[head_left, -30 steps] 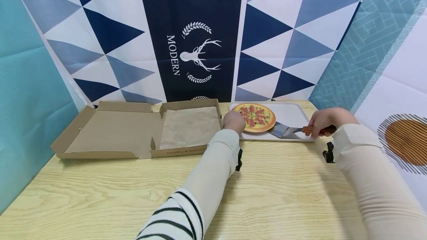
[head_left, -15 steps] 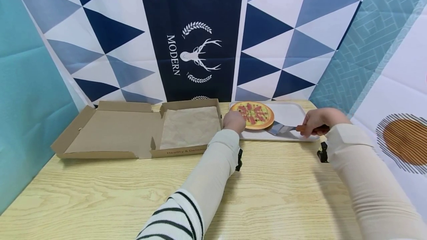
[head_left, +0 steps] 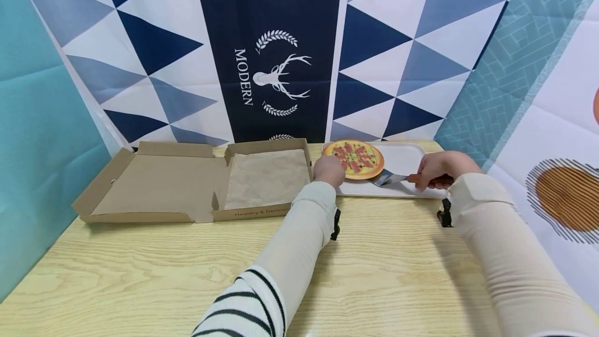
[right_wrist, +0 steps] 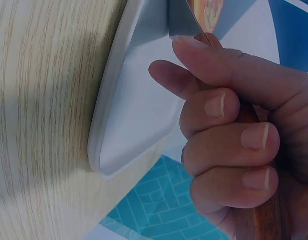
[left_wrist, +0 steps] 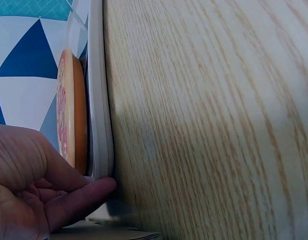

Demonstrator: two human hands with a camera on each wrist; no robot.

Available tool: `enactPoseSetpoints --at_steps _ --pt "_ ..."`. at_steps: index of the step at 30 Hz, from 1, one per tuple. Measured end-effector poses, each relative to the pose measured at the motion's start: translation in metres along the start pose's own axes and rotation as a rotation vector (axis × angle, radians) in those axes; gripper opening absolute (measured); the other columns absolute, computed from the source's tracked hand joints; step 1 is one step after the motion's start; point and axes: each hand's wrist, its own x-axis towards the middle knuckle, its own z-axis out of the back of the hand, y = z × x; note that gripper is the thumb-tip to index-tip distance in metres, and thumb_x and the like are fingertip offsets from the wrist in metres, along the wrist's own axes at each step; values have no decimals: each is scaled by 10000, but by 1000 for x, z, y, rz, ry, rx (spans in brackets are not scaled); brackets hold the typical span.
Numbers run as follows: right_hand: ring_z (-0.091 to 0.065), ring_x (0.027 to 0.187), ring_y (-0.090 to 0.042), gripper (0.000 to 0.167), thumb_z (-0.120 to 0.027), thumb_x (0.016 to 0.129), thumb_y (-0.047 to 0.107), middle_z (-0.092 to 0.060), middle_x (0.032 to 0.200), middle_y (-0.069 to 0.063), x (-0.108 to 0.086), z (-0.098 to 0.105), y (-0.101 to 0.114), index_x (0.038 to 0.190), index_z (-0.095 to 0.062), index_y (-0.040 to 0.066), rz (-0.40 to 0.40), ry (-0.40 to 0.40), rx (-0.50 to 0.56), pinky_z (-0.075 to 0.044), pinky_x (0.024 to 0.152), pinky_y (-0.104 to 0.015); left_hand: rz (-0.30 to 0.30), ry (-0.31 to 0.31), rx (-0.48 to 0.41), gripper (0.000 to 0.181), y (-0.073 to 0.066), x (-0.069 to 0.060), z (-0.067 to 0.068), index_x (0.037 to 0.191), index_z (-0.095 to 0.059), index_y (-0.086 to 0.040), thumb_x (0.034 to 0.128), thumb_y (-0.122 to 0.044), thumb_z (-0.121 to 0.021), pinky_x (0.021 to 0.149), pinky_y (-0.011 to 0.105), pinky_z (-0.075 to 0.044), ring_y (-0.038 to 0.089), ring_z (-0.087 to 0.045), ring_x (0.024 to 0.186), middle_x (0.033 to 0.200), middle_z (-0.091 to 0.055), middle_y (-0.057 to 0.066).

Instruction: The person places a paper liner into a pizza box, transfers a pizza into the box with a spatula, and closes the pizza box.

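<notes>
A round pizza (head_left: 353, 159) with pink and green toppings lies at the left end of a white tray (head_left: 408, 154). At the tray's near left corner, my left hand (head_left: 329, 170) pinches the rim between thumb and finger, as the left wrist view shows; the pizza's edge (left_wrist: 80, 115) is just beyond the fingers. My right hand (head_left: 440, 169) grips the wooden handle (right_wrist: 261, 217) of a pizza server. The server's metal blade (head_left: 387, 178) slopes down to the left, its front part under the pizza's right edge and hidden there.
Left of the tray is an open cardboard pizza box, its base (head_left: 259, 215) lined with brown paper (head_left: 269, 178) and its lid (head_left: 159, 183) folded out flat to the left. A patterned cloth (head_left: 285, 66) hangs behind the wooden table (head_left: 383, 264).
My right hand and the server have moved left, pushing the blade further under the pizza. The pizza has shifted slightly away and left. My left hand stays in place.
</notes>
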Motion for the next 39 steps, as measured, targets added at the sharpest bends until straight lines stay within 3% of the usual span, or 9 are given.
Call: enactPoseSetpoints --at_steps 7,28,39 --pt "-387 474 -52 271 -653 865 173 -449 542 48 6 -4 4 614 -558 140 1 57 -43 -350 472 -184 7 3 9 221 0 0 0 1126 -711 -174 965 -253 -582 652 291 -552 118 -629 893 1071 -682 -19" --pt "-393 491 -53 240 -637 878 142 -458 571 43 16 -5 18 653 -556 132 -18 47 -34 -347 487 -179 16 -2 17 198 -1 -1 1 1100 -717 -178 959 -241 -592 613 279 -540 105 -614 859 1069 -678 -29" --pt "-393 474 -45 226 -613 868 133 -449 540 46 21 -6 28 652 -566 92 17 61 -63 -350 469 -168 2 -7 -13 192 1 -3 2 1091 -718 -172 956 -229 -594 682 289 -549 115 -629 919 1081 -682 -27"
